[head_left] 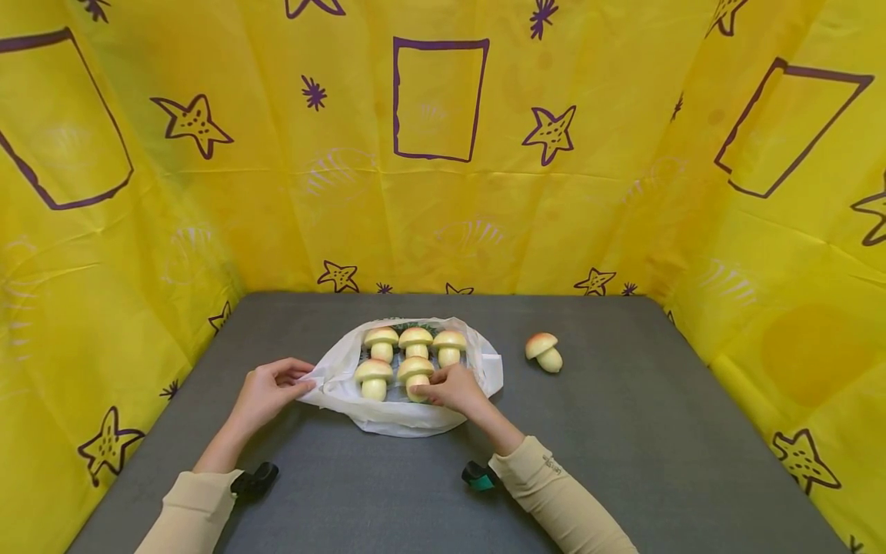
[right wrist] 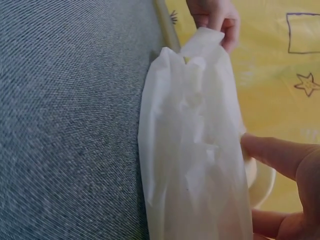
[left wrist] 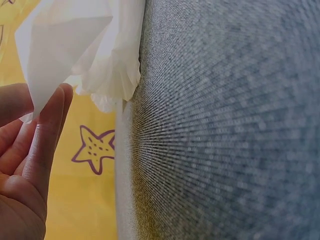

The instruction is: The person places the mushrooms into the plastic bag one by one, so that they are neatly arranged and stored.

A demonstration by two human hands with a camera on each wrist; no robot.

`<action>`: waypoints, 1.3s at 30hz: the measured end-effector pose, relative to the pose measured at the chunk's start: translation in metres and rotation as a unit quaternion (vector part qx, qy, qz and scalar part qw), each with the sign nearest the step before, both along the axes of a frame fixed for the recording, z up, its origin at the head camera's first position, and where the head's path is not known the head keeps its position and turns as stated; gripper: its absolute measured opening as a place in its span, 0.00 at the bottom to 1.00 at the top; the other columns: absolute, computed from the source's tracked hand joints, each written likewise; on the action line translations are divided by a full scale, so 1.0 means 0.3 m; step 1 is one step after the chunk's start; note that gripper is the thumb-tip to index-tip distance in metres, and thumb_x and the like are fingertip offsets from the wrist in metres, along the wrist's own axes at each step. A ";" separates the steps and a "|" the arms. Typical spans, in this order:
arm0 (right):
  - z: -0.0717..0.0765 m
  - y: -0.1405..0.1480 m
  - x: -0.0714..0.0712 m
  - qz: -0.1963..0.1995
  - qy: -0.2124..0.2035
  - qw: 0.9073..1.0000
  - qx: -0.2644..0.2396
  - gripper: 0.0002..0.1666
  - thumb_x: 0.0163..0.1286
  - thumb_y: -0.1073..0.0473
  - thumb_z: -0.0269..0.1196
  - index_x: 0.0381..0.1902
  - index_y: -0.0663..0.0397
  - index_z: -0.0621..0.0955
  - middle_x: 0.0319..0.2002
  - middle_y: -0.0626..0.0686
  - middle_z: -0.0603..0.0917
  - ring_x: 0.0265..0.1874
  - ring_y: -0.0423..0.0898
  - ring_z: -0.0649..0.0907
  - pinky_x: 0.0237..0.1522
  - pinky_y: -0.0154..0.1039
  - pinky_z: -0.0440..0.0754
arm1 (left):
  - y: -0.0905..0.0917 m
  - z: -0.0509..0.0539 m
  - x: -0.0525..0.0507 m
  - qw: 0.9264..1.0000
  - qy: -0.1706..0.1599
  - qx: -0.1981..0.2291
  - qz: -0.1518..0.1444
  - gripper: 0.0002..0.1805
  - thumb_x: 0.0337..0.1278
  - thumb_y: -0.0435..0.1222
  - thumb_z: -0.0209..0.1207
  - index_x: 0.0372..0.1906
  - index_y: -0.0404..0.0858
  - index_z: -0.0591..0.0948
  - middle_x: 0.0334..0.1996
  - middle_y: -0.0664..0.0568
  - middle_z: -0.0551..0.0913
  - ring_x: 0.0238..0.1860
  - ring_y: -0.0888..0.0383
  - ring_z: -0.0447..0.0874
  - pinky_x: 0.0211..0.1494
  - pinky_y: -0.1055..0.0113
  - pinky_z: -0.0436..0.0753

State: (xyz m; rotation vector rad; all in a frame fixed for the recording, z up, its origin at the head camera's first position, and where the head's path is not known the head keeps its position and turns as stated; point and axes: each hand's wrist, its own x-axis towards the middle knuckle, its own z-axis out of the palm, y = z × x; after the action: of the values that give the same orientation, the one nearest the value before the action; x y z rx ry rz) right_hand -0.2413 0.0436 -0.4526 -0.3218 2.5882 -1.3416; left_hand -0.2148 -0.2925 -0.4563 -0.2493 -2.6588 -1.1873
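A white plastic bag [head_left: 408, 422] lies spread on the table with its mouth facing up, and several toy mushrooms [head_left: 381, 341] with orange-tinged caps sit inside in two rows. At the bag's left end my left hand [head_left: 271, 390] pinches a corner of the plastic between thumb and fingers, seen close in the left wrist view. My right hand [head_left: 458, 389] reaches over the near right side and holds the stem of a front-row mushroom [head_left: 415, 369]. In the right wrist view the bag's side hides most of that mushroom. Apart to the right, another mushroom [head_left: 543, 352] lies tilted on the table.
The dark grey table [head_left: 623, 462] is enclosed at the back and both sides by yellow cloth [head_left: 443, 215] printed with purple starfish and frames. Something dark green [head_left: 424, 327] shows behind the back-row mushrooms in the bag. Each wrist wears a black camera mount [head_left: 256, 481].
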 end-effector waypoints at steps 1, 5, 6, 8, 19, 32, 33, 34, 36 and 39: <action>-0.002 -0.001 0.000 0.002 0.003 1.000 0.004 0.18 0.55 0.45 0.70 0.24 0.55 0.87 0.18 0.49 0.85 0.16 0.38 0.81 0.19 0.31 0.72 | 0.000 -0.001 0.000 1.000 -0.001 0.000 0.000 0.14 0.50 0.41 0.68 0.40 0.39 0.84 0.34 0.47 0.86 0.29 0.64 0.79 0.33 0.75 0.80; -0.007 -0.007 0.003 0.005 0.016 1.000 0.022 0.18 0.55 0.44 0.70 0.22 0.53 0.86 0.16 0.47 0.83 0.15 0.36 0.78 0.18 0.30 0.69 | 0.000 -0.001 0.000 1.000 -0.004 0.000 0.001 0.14 0.50 0.41 0.68 0.40 0.39 0.84 0.35 0.47 0.86 0.30 0.64 0.79 0.33 0.75 0.80; -0.009 -0.008 0.004 0.007 0.019 0.999 0.026 0.18 0.55 0.44 0.70 0.21 0.53 0.86 0.15 0.46 0.82 0.15 0.36 0.77 0.18 0.30 0.68 | 0.001 0.000 0.000 1.000 -0.005 -0.001 0.002 0.14 0.50 0.41 0.68 0.41 0.39 0.84 0.35 0.47 0.86 0.30 0.64 0.79 0.33 0.75 0.80; -0.013 -0.010 0.004 0.010 0.026 0.999 0.037 0.19 0.54 0.43 0.70 0.21 0.52 0.86 0.15 0.44 0.81 0.15 0.36 0.74 0.18 0.30 0.67 | 0.001 0.001 0.001 1.000 -0.005 -0.001 0.002 0.14 0.50 0.42 0.68 0.40 0.39 0.84 0.35 0.47 0.86 0.30 0.64 0.79 0.33 0.75 0.80; -0.017 -0.013 0.000 0.024 0.034 0.997 0.059 0.20 0.52 0.41 0.71 0.24 0.52 0.87 0.19 0.43 0.82 0.19 0.37 0.72 0.21 0.30 0.69 | -0.003 -0.006 -0.006 1.000 0.004 -0.013 0.007 0.13 0.50 0.41 0.68 0.40 0.40 0.85 0.34 0.49 0.86 0.30 0.66 0.79 0.33 0.75 0.79; -0.019 -0.016 0.004 0.022 0.027 0.998 0.052 0.18 0.53 0.43 0.71 0.28 0.52 0.88 0.24 0.46 0.86 0.23 0.38 0.76 0.23 0.32 0.72 | 0.000 -0.010 -0.005 1.000 0.012 -0.007 0.001 0.12 0.50 0.40 0.69 0.39 0.40 0.85 0.34 0.48 0.86 0.29 0.68 0.79 0.32 0.75 0.79; -0.019 -0.016 0.004 0.023 0.029 0.998 0.053 0.18 0.53 0.43 0.71 0.28 0.52 0.88 0.25 0.47 0.86 0.23 0.38 0.77 0.24 0.32 0.73 | 0.001 -0.010 -0.004 1.000 0.012 -0.007 0.001 0.12 0.50 0.39 0.69 0.39 0.40 0.85 0.33 0.48 0.86 0.29 0.67 0.79 0.32 0.75 0.79; -0.020 -0.016 0.004 0.024 0.032 0.998 0.054 0.18 0.53 0.44 0.71 0.29 0.53 0.88 0.26 0.47 0.87 0.24 0.38 0.78 0.24 0.32 0.74 | 0.001 -0.010 -0.003 1.000 0.012 -0.006 0.001 0.12 0.50 0.39 0.69 0.39 0.40 0.85 0.33 0.48 0.86 0.29 0.67 0.79 0.32 0.75 0.79; -0.019 -0.016 0.005 0.025 0.033 0.998 0.055 0.18 0.53 0.44 0.71 0.30 0.53 0.88 0.28 0.49 0.87 0.26 0.39 0.79 0.26 0.32 0.75 | 0.001 -0.011 -0.002 1.000 0.011 -0.006 0.000 0.12 0.50 0.39 0.69 0.39 0.40 0.85 0.33 0.48 0.86 0.29 0.67 0.79 0.33 0.75 0.79; -0.017 -0.015 0.006 0.025 0.035 0.998 0.055 0.19 0.52 0.44 0.71 0.32 0.53 0.88 0.31 0.49 0.88 0.30 0.39 0.81 0.28 0.33 0.76 | -0.001 -0.014 0.000 1.000 0.009 -0.005 0.001 0.12 0.50 0.40 0.69 0.40 0.40 0.85 0.33 0.48 0.86 0.30 0.66 0.79 0.33 0.75 0.79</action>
State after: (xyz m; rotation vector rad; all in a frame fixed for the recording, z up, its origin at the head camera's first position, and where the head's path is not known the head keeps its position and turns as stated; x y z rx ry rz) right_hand -0.2394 0.0392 -0.4578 -0.4191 2.6799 -1.1866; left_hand -0.2149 -0.2928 -0.4605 -0.2581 -2.6485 -1.1660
